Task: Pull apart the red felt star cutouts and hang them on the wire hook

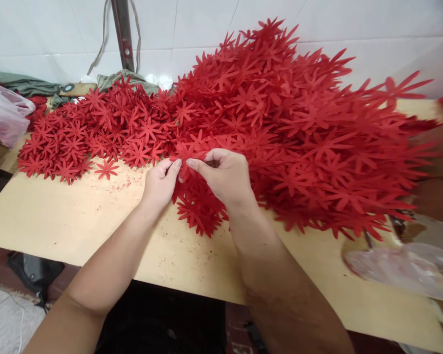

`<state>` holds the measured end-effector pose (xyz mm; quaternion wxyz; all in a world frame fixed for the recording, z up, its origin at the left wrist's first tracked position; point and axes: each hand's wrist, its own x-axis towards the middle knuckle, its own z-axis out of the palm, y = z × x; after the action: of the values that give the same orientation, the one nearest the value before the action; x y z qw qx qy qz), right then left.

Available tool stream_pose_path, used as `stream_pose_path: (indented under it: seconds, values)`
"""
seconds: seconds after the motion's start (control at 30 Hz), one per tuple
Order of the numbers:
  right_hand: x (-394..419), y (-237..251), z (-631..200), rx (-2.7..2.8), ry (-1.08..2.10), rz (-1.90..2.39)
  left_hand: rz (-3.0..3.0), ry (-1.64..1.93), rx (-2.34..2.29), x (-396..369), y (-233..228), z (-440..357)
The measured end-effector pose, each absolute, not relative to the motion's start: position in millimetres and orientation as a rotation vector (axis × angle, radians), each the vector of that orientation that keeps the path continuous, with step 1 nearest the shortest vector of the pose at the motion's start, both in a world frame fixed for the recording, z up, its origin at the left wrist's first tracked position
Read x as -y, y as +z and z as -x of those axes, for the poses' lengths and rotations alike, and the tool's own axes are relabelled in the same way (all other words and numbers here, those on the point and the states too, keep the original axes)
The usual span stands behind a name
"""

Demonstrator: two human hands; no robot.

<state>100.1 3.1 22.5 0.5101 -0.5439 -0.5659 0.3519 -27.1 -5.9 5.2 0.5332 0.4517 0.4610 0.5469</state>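
Between both hands, at the middle of the view, is a red flower-shaped cutout (186, 170) with narrow petals. My left hand (161, 181) pinches its left side between thumb and fingers. On the other side my right hand (227, 174) grips it, thumb pressed toward the curled fingers. Behind and right of them rises a big heap of red flower cutouts (299, 128). A lower pile of flatter red flower cutouts (70, 137) spreads to the left. One single cutout (106, 169) lies apart in front of that pile. Below my hands sits a small cluster of cutouts (203, 211).
The pale wooden table (77, 221) carries red crumbs. White tiled wall (206, 24) and a dark metal post (122, 34) stand behind. A plastic bag (7, 110) is at the far left, crumpled clear plastic (402, 268) at the right. Green cloth (25, 83) lies at the back.
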Motion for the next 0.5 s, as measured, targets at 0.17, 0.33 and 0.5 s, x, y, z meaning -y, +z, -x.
stream_pose_path:
  seconds: [0.17, 0.33, 0.5]
  values:
    - [-5.3, 21.3, -100.3, 1.373, 1.110, 1.123, -1.015, 1.337, -1.083, 5.8, 5.4, 26.0]
    - [-8.8, 20.2, -110.7, 1.355, 1.115, 1.037, -0.836, 1.432, -1.109, 1.1, 11.6, 37.2]
    - [-23.5, 10.3, -136.7, 1.211, 0.635, 1.165, -0.801, 1.457, -1.100, -4.0, 10.2, 44.0]
